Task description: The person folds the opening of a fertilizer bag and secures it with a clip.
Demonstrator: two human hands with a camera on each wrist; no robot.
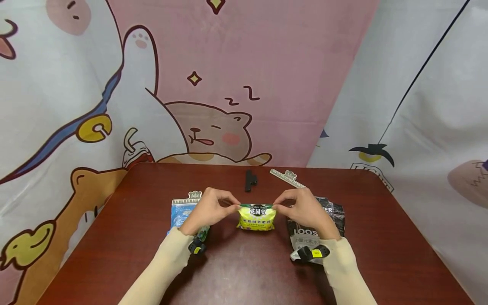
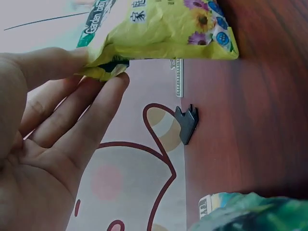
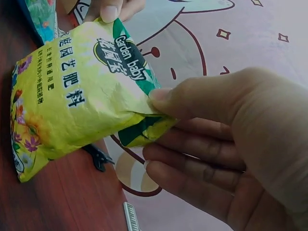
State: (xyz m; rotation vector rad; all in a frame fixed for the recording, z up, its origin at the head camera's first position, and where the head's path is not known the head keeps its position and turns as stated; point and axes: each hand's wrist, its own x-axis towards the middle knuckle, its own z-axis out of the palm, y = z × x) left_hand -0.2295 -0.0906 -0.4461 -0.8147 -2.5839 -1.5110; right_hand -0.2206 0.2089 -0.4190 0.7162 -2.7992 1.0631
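Note:
A small yellow fertilizer bag (image 1: 256, 221) with a green top edge is upright at the middle of the table, its printed front toward me. My left hand (image 1: 209, 210) pinches its top left corner between thumb and fingers. At the top right corner, my right hand (image 1: 306, 210) pinches the bag the same way. The top edge runs taut between the two hands. In the right wrist view the yellow bag (image 3: 86, 91) shows its top folded over near the right thumb. The left wrist view shows the left fingers (image 2: 103, 103) under the folded corner.
Behind the bag lie a black clip (image 1: 249, 181) and a ruler-marked clip (image 1: 286, 177). A blue bag (image 1: 179, 214) with a similar clip (image 1: 195, 195) on top lies by the left forearm. A black bag (image 1: 337, 216) lies beneath the right hand. A printed cloth (image 1: 267, 63) hangs behind the table.

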